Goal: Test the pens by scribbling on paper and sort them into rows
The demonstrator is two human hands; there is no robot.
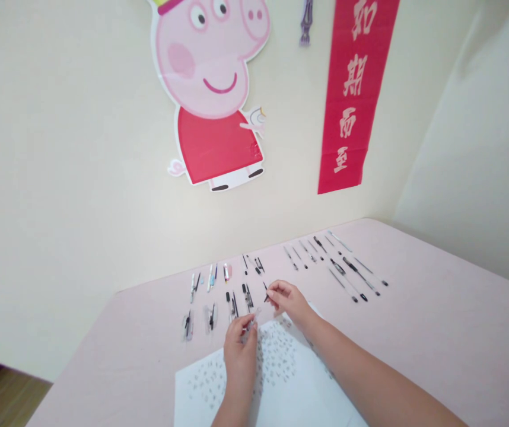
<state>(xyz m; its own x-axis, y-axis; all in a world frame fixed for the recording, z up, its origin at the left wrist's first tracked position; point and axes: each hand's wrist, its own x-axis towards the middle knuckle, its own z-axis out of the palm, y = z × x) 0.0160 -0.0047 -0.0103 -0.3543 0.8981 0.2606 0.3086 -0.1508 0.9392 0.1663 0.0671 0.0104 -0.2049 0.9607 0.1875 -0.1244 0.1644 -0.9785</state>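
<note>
My left hand (239,350) is closed around a clear pen barrel (253,319), held over a white sheet of paper (290,385) covered in small pen marks. My right hand (286,299) is pinched on a small dark pen part (266,289) just above the sheet's far edge. Rows of taken-apart pen pieces (219,296) lie on the pink table (436,332) just beyond both hands.
Several whole pens (347,270) lie in a fan at the back right of the table. A cream wall rises behind, with a cartoon pig sticker (212,95) and a red banner (355,95). The table's left edge drops to a wooden floor (5,403).
</note>
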